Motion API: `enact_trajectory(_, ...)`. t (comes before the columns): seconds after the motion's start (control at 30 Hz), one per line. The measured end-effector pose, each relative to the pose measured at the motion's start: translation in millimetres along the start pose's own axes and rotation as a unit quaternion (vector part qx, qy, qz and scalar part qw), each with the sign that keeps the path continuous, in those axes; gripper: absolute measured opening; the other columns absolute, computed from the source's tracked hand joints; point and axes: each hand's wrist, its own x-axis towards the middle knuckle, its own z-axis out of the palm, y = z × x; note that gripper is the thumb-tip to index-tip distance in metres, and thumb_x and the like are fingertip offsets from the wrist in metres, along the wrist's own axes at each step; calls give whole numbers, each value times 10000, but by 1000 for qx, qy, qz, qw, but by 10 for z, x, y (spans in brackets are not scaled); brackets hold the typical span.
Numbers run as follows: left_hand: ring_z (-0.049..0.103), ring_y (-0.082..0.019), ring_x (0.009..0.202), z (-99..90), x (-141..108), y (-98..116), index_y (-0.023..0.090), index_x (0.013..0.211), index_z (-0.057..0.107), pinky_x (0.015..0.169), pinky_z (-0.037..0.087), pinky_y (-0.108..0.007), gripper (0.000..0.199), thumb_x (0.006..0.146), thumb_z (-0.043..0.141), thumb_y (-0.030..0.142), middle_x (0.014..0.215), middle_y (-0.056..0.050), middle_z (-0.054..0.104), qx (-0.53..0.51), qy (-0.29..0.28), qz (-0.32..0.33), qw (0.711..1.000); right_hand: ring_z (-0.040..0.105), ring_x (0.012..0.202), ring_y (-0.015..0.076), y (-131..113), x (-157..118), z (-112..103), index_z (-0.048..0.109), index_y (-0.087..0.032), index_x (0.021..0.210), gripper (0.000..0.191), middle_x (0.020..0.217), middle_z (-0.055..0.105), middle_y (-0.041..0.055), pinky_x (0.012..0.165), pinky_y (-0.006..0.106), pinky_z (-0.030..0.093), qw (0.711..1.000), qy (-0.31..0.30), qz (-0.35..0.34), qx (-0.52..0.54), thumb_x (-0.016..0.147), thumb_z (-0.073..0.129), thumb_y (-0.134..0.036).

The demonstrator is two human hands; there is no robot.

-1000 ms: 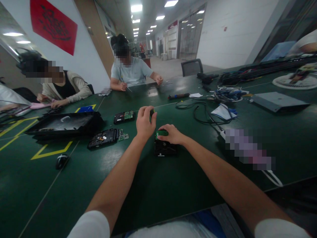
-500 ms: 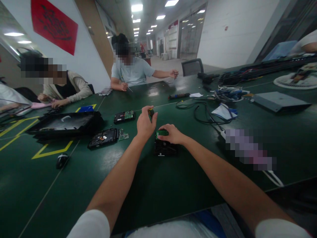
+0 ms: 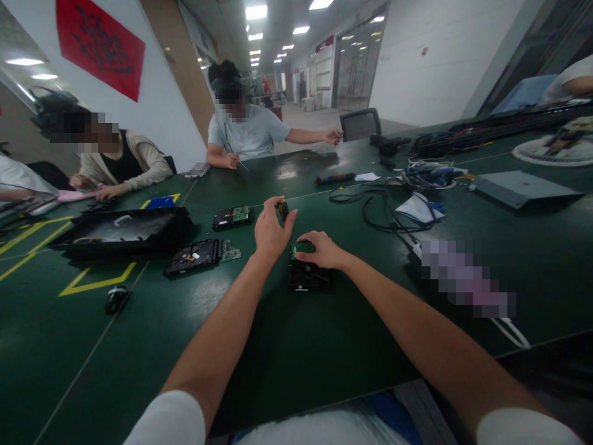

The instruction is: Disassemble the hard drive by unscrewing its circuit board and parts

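Observation:
A black hard drive with a green circuit board on its far part lies on the dark green table. My right hand rests over the drive, its fingers closed on the board's edge. Above and left of the drive, my left hand is closed around a small yellow and black screwdriver handle; the rest of the tool is hidden. Left of my hands lie another drive with a green board and an opened black drive case beside a loose circuit board.
A black tray and a computer mouse are on the left. Cables, a white and blue cloth item and a grey metal box lie right. A pen-like tool lies ahead. People sit across the table.
My left hand has shifted very slightly with the handle, and more of the yellow shows. The right hand and drive stay in place. The person across has moved an outstretched hand slightly right.

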Motion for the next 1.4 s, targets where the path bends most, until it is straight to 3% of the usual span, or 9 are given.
enact_trajectory(0.13, 757, -269, 1101, -10, 6, 32, 262, 1208, 483, 962, 587, -436, 435, 915, 799, 321, 1213, -91, 753, -33, -3, -32, 999, 648, 1136, 271, 2, 5, -2, 760, -243, 1233, 459, 1226, 737, 92, 1036, 427, 479, 1000, -6, 3, 10, 887, 784, -545)
enact_trajectory(0.3, 751, -243, 1006, -34, 28, 58, 253, 1204, 486, 903, 586, -412, 270, 988, 647, 259, 1145, -91, 756, -18, -8, -4, 1000, 648, 1165, 279, -17, -4, -32, 752, -236, 1244, 469, 1246, 732, 98, 1052, 442, 479, 1000, -13, 7, 14, 890, 778, -543)
enact_trajectory(0.43, 703, -255, 1115, -43, 39, 55, 213, 1231, 571, 977, 569, -425, 228, 1004, 554, 211, 1208, -133, 718, 12, -2, 43, 999, 651, 1171, 293, -39, -11, -52, 747, -228, 1255, 490, 1246, 727, 103, 1059, 460, 482, 1000, -17, 9, 12, 887, 770, -551)
enact_trajectory(0.6, 681, -251, 1177, -27, 20, 53, 204, 1308, 599, 1014, 563, -421, 294, 1028, 508, 206, 1279, -143, 703, 10, -8, 49, 999, 662, 1144, 299, -72, -18, -64, 750, -235, 1253, 488, 1231, 728, 106, 1017, 451, 499, 1000, -20, 16, 6, 884, 763, -553)
enact_trajectory(0.8, 735, -227, 1018, -13, -14, 95, 240, 1240, 568, 918, 589, -397, 262, 1001, 656, 298, 1177, -88, 738, -6, -2, 5, 1000, 638, 1192, 318, -95, -35, -52, 748, -228, 1236, 463, 1273, 717, 114, 1060, 486, 467, 1000, -20, 14, 10, 883, 763, -528)
enact_trajectory(0.93, 756, -228, 1035, -9, -19, 152, 268, 1207, 533, 912, 597, -399, 292, 979, 714, 298, 1200, -73, 750, -43, -14, -25, 999, 621, 1208, 331, -113, -48, -42, 735, -223, 1248, 483, 1290, 704, 116, 1059, 494, 462, 999, -21, 33, 13, 880, 763, -535)
enact_trajectory(1.13, 775, -226, 1022, -57, 19, 239, 270, 1128, 510, 913, 601, -405, 241, 983, 702, 247, 1142, -67, 785, -93, -22, -53, 994, 607, 1224, 331, -122, -60, -29, 726, -240, 1262, 483, 1309, 699, 103, 1058, 488, 456, 999, -26, 38, 23, 880, 762, -532)
enact_trajectory(1.4, 792, -239, 966, -96, -5, 381, 281, 1138, 549, 859, 625, -399, 133, 1022, 611, 256, 1128, -66, 800, -47, -64, -49, 996, 615, 1211, 330, -118, -70, 3, 717, -250, 1252, 472, 1283, 705, 92, 1032, 485, 468, 999, -19, 33, 26, 878, 754, -534)
